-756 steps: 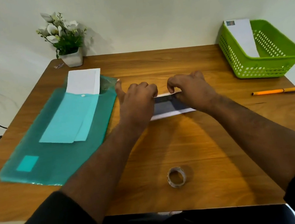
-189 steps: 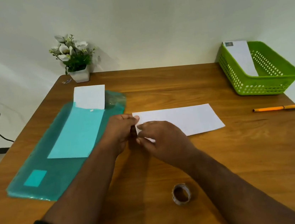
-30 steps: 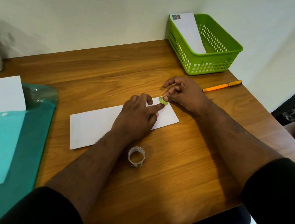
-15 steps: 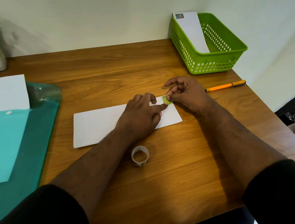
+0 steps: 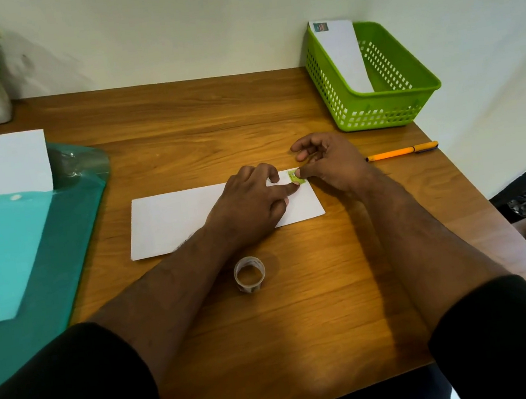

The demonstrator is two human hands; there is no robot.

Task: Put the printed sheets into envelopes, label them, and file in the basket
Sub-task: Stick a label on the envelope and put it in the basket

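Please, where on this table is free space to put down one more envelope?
Bare wood lies behind the envelope, between folder and basket, and along the near edge beyond the sticker roll. Around both hands it is crowded.

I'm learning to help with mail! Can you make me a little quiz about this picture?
1. True or false: the green basket already holds an envelope.
2. What lies to the right of the right hand? A) scissors B) orange pen C) stapler
3. Fill in: the fingers of the left hand press a small green ____ onto the white envelope.

Key: 1 true; 2 B; 3 sticker
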